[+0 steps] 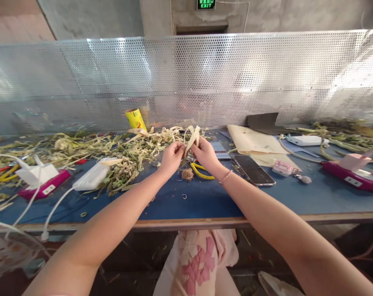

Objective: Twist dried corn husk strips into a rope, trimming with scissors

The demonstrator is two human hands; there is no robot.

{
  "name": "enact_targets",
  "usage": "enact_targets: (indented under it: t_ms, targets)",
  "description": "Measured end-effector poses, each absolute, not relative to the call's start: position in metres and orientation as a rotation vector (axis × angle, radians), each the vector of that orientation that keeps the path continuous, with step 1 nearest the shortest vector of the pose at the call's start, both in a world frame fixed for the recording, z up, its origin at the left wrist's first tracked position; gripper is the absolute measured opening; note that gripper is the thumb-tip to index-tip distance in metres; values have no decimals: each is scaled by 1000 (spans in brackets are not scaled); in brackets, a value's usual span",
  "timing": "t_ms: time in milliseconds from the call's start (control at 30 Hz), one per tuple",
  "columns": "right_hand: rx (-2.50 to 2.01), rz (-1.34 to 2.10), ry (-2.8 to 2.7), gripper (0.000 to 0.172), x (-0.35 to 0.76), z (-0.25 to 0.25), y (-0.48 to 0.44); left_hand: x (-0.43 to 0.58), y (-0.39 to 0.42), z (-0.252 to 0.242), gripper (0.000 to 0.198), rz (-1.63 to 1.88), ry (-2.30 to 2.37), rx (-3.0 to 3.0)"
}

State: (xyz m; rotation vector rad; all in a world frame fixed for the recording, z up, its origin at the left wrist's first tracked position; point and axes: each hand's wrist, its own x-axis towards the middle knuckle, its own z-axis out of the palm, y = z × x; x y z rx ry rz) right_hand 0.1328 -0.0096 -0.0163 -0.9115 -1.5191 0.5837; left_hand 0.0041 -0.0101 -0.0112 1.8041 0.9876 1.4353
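Over the middle of the blue table, both hands meet at a pale, dry leaf strip (191,139) that is folded and sticks up between them. My left hand (173,156) is closed, its thumb and fingers pinching the strip's left side. On the other side my right hand (206,153) pinches the same strip, fingers closed. A small brown ball of twine (187,174) lies just below the hands. Beside it, yellow-handled scissors (201,176) rest partly hidden behind my right hand and wrist.
A heap of dried leaves (125,162) spreads left, with a yellow tube (136,119) behind. A phone (254,169), earphone case (282,167) and brown paper (254,139) lie right. Magenta power strips (44,187) with cables flank both sides. A perforated metal screen (162,82) closes the back.
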Motion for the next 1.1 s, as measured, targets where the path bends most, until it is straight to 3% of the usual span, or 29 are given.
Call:
enact_targets:
  t_ms: [467,767,1100]
  targets:
    - [-910,587,-1499,9,135,-18,-7,4,-11,-14,16,1291,957,1833]
    - [-978,523,-1486,10,135,-16,-9,3,-12,-13,11,1372,1180,2101]
    - [-933,602,-1474,12,133,-13,-11,2,-14,-10,18,1420,1154,1996]
